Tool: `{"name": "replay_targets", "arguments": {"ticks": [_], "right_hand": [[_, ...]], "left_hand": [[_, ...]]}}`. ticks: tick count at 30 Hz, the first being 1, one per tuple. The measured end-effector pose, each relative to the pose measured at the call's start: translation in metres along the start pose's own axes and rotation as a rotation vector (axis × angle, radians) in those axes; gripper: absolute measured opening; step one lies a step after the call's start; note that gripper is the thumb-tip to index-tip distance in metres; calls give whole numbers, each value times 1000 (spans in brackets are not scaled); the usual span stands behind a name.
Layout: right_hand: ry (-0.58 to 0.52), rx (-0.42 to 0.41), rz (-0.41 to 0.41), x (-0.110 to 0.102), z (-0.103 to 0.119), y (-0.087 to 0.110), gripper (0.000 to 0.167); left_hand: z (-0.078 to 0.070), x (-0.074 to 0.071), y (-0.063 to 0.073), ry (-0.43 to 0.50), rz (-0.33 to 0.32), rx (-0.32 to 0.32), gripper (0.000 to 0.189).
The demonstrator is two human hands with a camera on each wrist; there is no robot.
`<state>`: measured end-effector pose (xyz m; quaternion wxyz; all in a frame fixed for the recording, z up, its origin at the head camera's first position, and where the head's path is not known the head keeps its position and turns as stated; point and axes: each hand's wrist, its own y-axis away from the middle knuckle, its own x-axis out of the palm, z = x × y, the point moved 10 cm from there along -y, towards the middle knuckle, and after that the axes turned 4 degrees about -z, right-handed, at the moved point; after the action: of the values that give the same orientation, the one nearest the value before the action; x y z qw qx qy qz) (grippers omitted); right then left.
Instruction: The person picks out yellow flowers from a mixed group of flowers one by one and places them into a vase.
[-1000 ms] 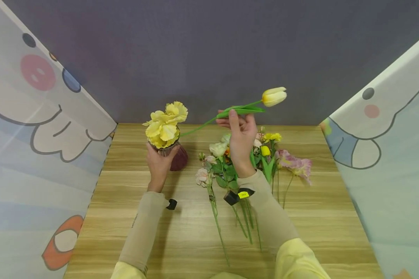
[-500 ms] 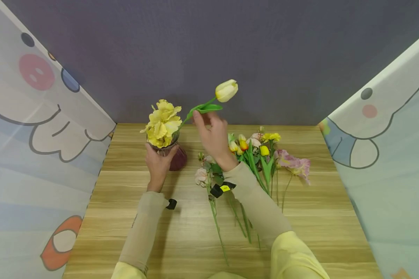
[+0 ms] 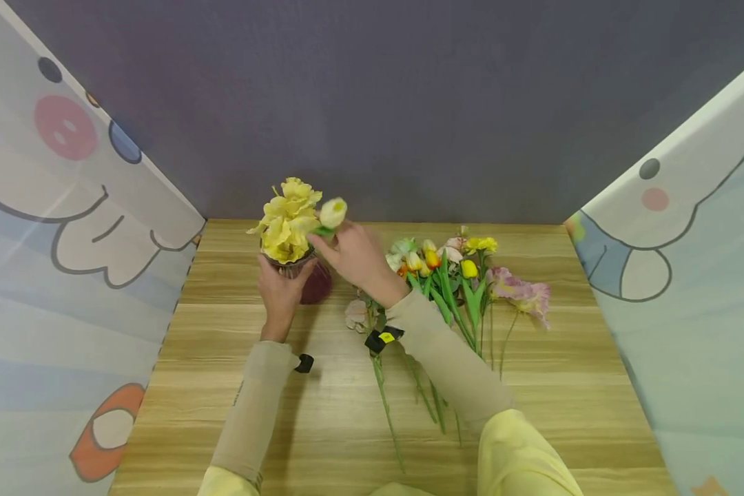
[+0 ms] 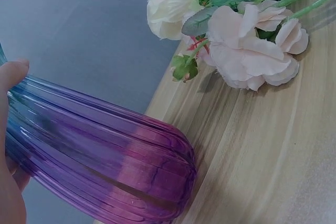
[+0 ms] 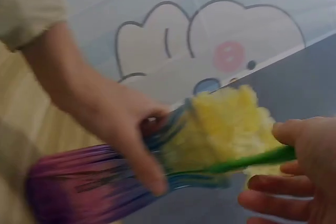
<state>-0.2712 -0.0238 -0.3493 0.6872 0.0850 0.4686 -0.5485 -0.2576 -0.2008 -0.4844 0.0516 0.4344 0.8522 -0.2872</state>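
My left hand grips the neck of a ribbed glass vase, blue at the top and purple-pink at the base. A ruffled yellow flower fills the vase's mouth. Beside that bloom my right hand pinches a pale yellow tulip by its stem. In the right wrist view the tulip's green stem slants into the vase mouth, alongside the yellow flower; the image there is blurred. The stem's lower end cannot be made out clearly.
On the wooden table, right of the vase, lie several artificial flowers: pale roses, red-yellow tulips, a yellow tulip and a purple-pink bloom. A grey panel stands behind, with cartoon-printed side walls.
My right hand has moved left and toward the vase, bringing the tulip's head down beside the yellow flower. The left hand and the vase have hardly moved.
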Motion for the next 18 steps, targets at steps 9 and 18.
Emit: {"name": "replay_targets", "arguments": {"ticks": [9, 18], "right_hand": [[-86, 219, 280, 62, -53, 58, 72], [-59, 229, 230, 72, -90, 112, 53]], "left_hand": [[3, 0, 0, -7, 4, -41, 90], [5, 1, 2, -20, 18, -89, 92]]}}
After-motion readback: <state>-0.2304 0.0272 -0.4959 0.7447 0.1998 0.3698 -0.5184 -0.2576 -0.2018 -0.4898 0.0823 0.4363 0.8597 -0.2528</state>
